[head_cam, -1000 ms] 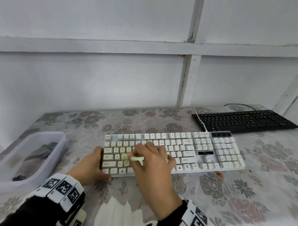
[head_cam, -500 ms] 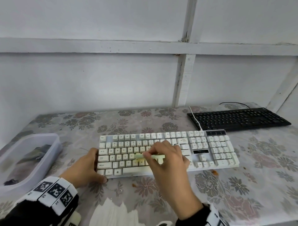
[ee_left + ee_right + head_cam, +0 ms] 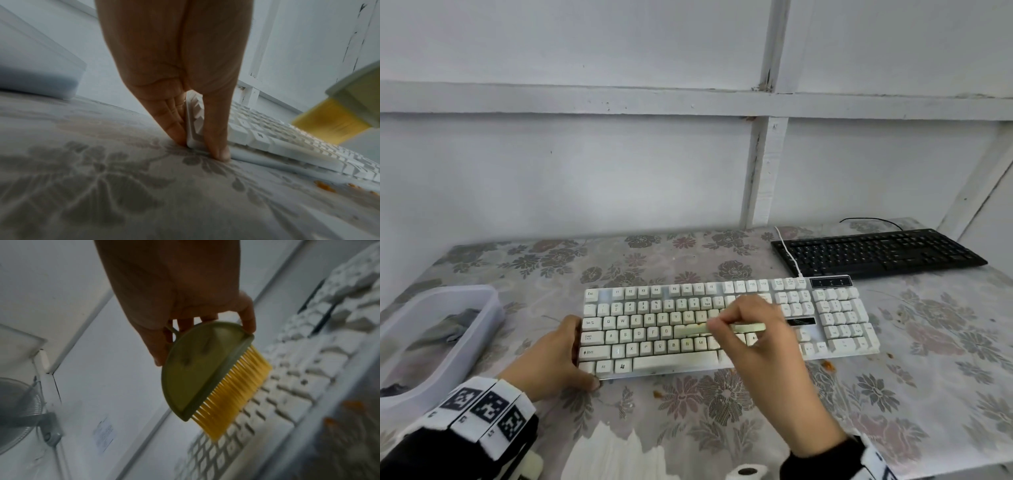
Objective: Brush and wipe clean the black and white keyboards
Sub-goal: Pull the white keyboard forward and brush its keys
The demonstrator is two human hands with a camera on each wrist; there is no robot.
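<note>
Fingers [image 3: 247,316] of the right hand [image 3: 753,337] are curled round the flat green back of a small brush [image 3: 197,368], thumb on one face and the rest behind it, so its yellow bristles point down at the white keyboard [image 3: 664,358]. From the head view the brush sits over the middle letter rows, its green edge lying crosswise above the keys; whether the bristles touch the caps I cannot tell, since that part is blurred.

Over at the keyboard's left end the left hand [image 3: 551,359] braces the frame. Seen from the left wrist, its fingers [image 3: 174,129] lie straight and close together against the end wall, and the thumb runs down the front corner to the desk [image 3: 893,404], so the corner sits between them.

White keys lie near the front of the flowered desk. Well behind and to the right, against the wall, is the black keyboard [image 3: 876,251], with the white cable trailing across its left end. Orange crumbs [image 3: 827,365] lie on the cloth just in front of the white keyboard. A clear plastic tub [image 3: 486,322] with a grey cloth [image 3: 448,329] inside stands at the far left.
</note>
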